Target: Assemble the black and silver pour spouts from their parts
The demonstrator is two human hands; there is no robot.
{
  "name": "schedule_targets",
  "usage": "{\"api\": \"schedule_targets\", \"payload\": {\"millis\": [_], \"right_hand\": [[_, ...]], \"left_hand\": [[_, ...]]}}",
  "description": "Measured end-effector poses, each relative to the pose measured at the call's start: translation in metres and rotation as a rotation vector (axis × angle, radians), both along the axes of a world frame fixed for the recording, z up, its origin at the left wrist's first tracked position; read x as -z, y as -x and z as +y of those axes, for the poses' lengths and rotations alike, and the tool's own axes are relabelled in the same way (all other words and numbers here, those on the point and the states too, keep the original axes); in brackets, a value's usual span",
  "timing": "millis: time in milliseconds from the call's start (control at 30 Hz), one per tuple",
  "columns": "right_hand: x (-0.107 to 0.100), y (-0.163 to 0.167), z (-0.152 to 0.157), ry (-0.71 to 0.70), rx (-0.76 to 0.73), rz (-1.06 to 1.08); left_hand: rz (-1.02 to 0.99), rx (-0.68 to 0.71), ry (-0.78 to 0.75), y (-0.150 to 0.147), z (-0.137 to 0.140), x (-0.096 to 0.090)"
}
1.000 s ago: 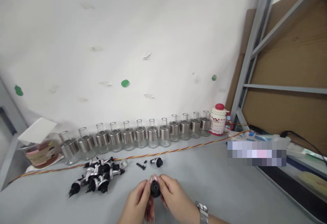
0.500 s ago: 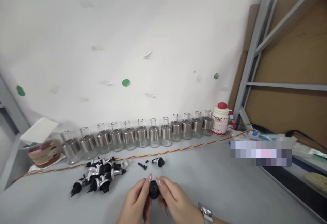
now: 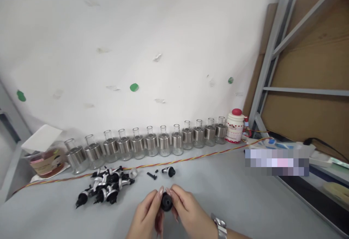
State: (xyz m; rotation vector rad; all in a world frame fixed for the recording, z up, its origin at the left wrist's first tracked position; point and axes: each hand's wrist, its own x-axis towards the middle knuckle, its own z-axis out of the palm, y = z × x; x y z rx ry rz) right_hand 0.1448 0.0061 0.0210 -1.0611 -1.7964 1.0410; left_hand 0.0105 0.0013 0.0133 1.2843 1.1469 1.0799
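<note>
Between the fingertips of both hands sits a black pourer stopper [image 3: 166, 202], its round end with a central hole facing up toward me. My left hand [image 3: 146, 210] pinches it from the left, thumb on top. From the other side my right hand [image 3: 188, 210], with a watch on the wrist, grips its right edge. The stopper's underside is hidden by the fingers. Just beyond the hands lie one silver-and-black pourer spout [image 3: 169, 171], a small black lever-like piece [image 3: 151, 175] and a tiny black bit [image 3: 156, 171].
To the left is a pile of silver-and-black pourer spouts [image 3: 106, 186], with a clear ring [image 3: 133, 173] beside it. Several glass bottles with metal sleeves [image 3: 164, 141] line the wall behind a twisted red-yellow cord [image 3: 191, 158]. A red-lidded jar [image 3: 235, 127] ends the row; a box [image 3: 46, 162] stands left.
The stopper has turned and tilted slightly between my fingers, shifting a little to the right. Both hands keep hold of it; the things on the table lie as before.
</note>
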Motion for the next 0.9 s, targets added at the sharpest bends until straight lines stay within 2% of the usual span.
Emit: {"api": "schedule_targets", "payload": {"millis": [133,300,533,667,767,900], "right_hand": [[-0.002,-0.002,0.001,-0.039,0.042,0.06],[-0.007,-0.003,0.003,-0.091,0.057,0.046],[-0.009,-0.002,0.004,-0.108,0.069,-0.004],[-0.008,-0.004,0.004,-0.141,0.031,-0.016],[-0.006,-0.008,0.006,-0.2,0.03,-0.051],[-0.003,-0.009,0.016,-0.358,0.087,-0.254]], "left_hand": [[-0.085,0.026,0.071,0.005,0.008,0.008],[-0.082,-0.07,0.064,0.007,0.012,0.013],[-0.098,-0.038,0.094,0.004,0.01,0.008],[-0.258,-0.019,0.286,0.001,0.011,0.0],[-0.391,-0.135,0.389,0.004,0.017,-0.005],[-0.475,-0.372,0.375,0.02,0.031,-0.006]]}}
